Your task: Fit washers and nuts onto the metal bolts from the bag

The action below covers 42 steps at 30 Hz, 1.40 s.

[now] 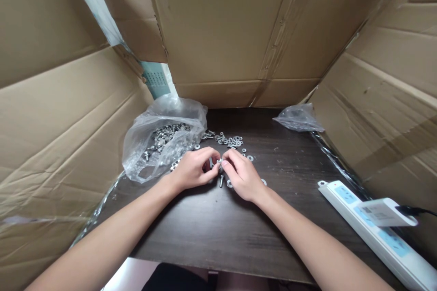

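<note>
Over the middle of the dark table, my left hand [198,167] and my right hand [240,173] meet fingertip to fingertip. A small metal bolt [220,161] is pinched between them, mostly covered by the fingers. Whether a nut or washer sits on it is too small to tell. Just below the fingertips a loose bolt [221,181] lies on the tabletop. Flat washers lie around my right hand, one washer [229,183] close to its thumb side and another washer [250,158] beyond the knuckles.
A clear plastic bag [136,157] full of metal fasteners lies open at the left. Behind my hands is a scattered pile of bolts and washers [234,141]. A second plastic bag [300,117] sits back right. A power strip [368,236] with a plugged-in adapter [385,213] runs along the right; cardboard walls [232,32] enclose the table.
</note>
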Each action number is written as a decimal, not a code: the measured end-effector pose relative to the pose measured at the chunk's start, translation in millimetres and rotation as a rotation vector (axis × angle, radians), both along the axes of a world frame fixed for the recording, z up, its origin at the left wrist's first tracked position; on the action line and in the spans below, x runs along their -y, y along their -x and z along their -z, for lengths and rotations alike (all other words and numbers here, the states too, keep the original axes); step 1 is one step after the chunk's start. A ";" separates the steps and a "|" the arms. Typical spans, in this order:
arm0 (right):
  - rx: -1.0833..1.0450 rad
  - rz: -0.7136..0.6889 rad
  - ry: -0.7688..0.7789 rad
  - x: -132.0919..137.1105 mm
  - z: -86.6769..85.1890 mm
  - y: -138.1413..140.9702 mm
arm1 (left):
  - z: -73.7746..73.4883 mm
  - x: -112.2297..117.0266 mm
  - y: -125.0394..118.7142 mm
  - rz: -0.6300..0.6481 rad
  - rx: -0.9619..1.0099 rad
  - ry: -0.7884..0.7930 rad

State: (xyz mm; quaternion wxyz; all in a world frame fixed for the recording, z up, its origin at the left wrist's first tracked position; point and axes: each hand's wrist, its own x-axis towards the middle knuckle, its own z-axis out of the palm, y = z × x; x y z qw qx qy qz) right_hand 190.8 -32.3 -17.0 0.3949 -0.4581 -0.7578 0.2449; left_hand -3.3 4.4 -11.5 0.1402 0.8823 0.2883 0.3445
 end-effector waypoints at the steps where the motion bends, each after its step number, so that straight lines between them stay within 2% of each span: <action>1: 0.000 0.001 -0.004 -0.2 0.0 0.0 | 0.3 -0.1 0.2 -0.001 -0.002 0.005; 13: 0.048 -0.005 -0.032 -2.8 6.2 0.0 | 0.6 0.5 -0.7 0.004 -0.010 0.016; 42: -0.001 -0.012 0.002 -0.7 1.0 -0.1 | -0.1 0.1 0.3 -0.002 0.010 0.018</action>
